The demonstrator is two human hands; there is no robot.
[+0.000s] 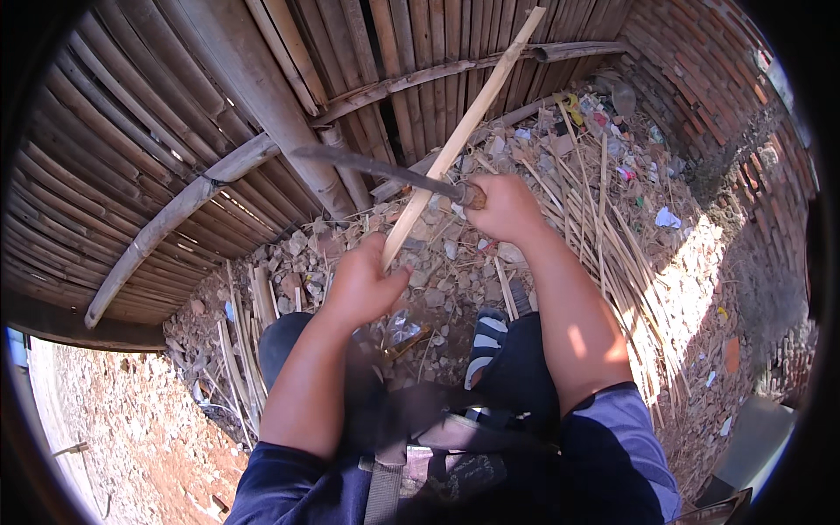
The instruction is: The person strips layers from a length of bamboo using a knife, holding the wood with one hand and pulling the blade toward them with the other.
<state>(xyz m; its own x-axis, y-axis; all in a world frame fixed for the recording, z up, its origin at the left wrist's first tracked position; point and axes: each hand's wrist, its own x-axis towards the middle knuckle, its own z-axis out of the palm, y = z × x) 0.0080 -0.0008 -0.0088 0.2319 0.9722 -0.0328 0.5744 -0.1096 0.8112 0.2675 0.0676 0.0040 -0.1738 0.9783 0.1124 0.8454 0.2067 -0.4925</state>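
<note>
While the left hand [360, 282] is curled round the low end of a pale, flat bamboo strip [477, 114], hiding its tip, the right hand [506, 210] is wrapped about the mostly covered handle of a knife [367, 164]; dark narrow blade crosses the strip, exact contact hard to make out; strip slants up before the ribbed bamboo wall [96, 131]; striped shoe [486, 346] partly hidden by dark clothing; rough, jagged rubble [437, 297] below; thin split sticks [605, 245] heaped at right, partly behind the forearm; coarse brick wall [700, 52] cut off by the rim.

No readable text, only faint marks [477, 471] on a dark patch [455, 481].
</note>
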